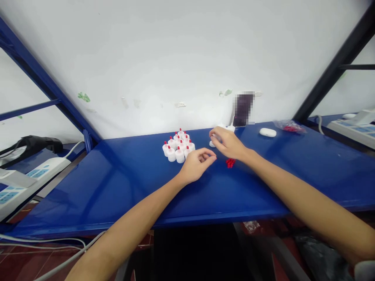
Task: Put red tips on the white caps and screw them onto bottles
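Note:
My left hand (pixel 195 164) is just above the blue table, in front of a cluster of several small white bottles (pixel 179 154) with red tips. Its fingers are curled and the thumb and fingertips come close together; whether anything is between them I cannot make out. My right hand (pixel 229 143) bends its fingers around a small white bottle (pixel 212 144), mostly hidden behind the fingers. Below the right wrist lies a small pile of red caps (pixel 230 162). More white bottles (pixel 231 128) show partly behind the right hand.
The blue table (pixel 123 187) meets a white wall at the back. A dark, pixelated phone-like object (pixel 243 109) leans there. To the right are a white oval case (pixel 267 132) and a clear bag with red pieces (pixel 290 127). Power strips (pixel 32 177) and frame posts stand at the sides.

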Motion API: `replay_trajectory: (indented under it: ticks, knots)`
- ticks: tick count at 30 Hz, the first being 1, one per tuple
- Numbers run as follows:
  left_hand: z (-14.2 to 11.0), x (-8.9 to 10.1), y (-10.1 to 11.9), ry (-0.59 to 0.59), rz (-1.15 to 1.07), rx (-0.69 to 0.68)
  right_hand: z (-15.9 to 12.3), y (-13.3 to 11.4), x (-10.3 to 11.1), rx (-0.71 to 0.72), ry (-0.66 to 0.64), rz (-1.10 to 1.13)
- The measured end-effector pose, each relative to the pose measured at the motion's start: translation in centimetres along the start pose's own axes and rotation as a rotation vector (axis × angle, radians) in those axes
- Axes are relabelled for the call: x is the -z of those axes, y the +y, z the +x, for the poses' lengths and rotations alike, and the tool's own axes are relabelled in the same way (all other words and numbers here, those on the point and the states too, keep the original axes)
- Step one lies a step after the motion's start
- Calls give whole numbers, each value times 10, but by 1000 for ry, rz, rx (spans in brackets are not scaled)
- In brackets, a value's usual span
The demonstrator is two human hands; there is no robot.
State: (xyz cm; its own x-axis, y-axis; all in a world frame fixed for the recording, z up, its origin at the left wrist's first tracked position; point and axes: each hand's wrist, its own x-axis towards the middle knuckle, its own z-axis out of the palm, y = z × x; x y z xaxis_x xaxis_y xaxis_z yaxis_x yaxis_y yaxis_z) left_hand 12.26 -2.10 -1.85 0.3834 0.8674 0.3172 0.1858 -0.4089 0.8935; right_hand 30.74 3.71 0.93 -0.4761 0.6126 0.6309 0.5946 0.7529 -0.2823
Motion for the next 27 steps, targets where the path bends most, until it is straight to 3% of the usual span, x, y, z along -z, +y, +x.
replay_trajectory:
  ticks: [4, 13, 27]
  knots:
    - [4, 6, 0, 162, -243, 67, -1, -12, -2, 27, -50, 40]
    - [-1, 3, 10, 241, -334, -6, -5, -31, -4, 179, -109, 58]
    - [-3, 3, 9, 199, -233, -72, -8, -35, -7, 100, -93, 114]
